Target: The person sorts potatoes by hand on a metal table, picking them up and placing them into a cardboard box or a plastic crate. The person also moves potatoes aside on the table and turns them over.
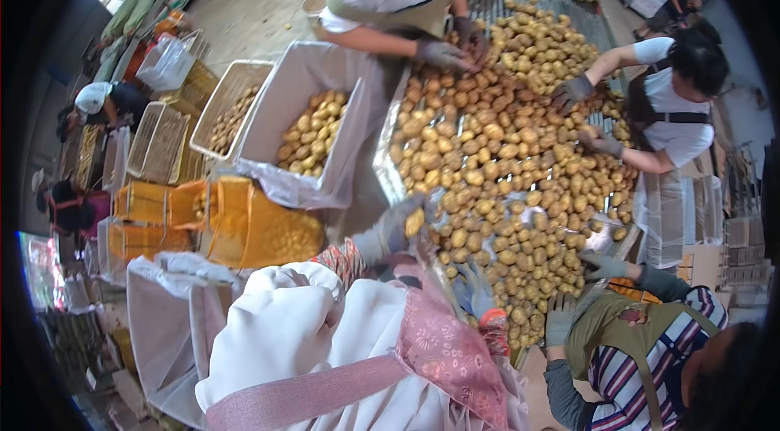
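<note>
1. At far left, a plastic-lined bin [158, 317] stands near orange mesh bags [264, 228], the nearest one with potatoes showing through.
2. Right of the bags, a large lined crate [264, 118] holds a pile of potatoes; a smaller pale crate [233, 72] with potatoes sits just beside it.
3. The gloved left hand [388, 232] is at the left edge of the table [385, 161], toward its near corner, its fingers closed around one potato [414, 222].
4. The gloved right hand [477, 294] reaches over the table's near edge, beside the heap; whether its fingers grip anything, I cannot tell.
5. The heap of loose potatoes [496, 151] covers most of the table, from the far edge to the near one.
6. Co-workers' gloved hands touch the heap: one person at the far edge [443, 56], another along the right edge [574, 94], a third at the near right corner [559, 317].
</note>
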Demonstrator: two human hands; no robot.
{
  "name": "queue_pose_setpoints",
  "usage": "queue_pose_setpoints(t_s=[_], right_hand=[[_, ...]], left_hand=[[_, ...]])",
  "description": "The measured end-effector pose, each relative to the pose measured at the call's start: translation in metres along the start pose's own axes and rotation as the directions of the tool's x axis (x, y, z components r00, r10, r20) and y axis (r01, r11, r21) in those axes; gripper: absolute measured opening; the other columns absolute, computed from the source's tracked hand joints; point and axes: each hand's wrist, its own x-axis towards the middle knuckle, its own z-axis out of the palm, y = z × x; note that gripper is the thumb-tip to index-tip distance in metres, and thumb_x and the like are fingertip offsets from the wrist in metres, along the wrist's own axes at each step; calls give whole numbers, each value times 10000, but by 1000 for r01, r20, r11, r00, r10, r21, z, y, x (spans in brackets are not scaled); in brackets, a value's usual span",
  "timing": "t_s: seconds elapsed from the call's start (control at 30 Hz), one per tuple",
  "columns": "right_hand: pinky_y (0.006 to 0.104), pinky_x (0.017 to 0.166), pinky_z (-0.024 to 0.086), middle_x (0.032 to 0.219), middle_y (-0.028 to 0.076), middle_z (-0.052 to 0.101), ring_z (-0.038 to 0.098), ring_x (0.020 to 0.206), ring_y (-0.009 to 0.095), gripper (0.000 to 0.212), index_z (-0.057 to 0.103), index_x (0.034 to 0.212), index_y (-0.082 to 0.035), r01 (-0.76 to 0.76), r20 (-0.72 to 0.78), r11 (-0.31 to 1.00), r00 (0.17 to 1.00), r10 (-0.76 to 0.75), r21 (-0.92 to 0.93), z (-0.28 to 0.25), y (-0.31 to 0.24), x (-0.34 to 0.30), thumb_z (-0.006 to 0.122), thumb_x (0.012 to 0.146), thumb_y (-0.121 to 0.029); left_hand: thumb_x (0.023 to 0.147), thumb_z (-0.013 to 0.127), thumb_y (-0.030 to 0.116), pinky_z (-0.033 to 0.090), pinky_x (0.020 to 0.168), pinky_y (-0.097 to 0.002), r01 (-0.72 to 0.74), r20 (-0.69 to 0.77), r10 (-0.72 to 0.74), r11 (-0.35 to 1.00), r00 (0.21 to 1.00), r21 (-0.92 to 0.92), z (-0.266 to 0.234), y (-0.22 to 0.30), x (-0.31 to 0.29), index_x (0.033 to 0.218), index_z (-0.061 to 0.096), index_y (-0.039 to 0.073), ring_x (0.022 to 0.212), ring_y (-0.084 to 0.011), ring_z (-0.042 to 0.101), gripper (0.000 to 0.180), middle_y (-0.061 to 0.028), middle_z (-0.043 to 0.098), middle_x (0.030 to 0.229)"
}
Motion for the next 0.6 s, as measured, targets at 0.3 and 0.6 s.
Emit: queue_pose_setpoints(t_s=[0.3,0.6], right_hand=[[356,967,496,1354,132,568,587,1149,205,413,495,1402,-1,-161,-73,173,489,869,972,-46,59,-138,436,1022,-151],[479,1117,329,1463,153,490,416,1382,307,406,600,1305,-150,-423,127,905,901,415,46,-5,-30,-95,511,977,-372]], left_hand=[[988,582,203,539,925,-356,-86,104,918,-77,382,993,-132,145,-19,1258,580,-7,1124,-230,627,342,-147,635,1234],[956,608,115,430,1068,-390,-731,740,47,-128,671,671,6,-14,52,1455,479,110,1253,-332,546,516,-167,565,1374]])
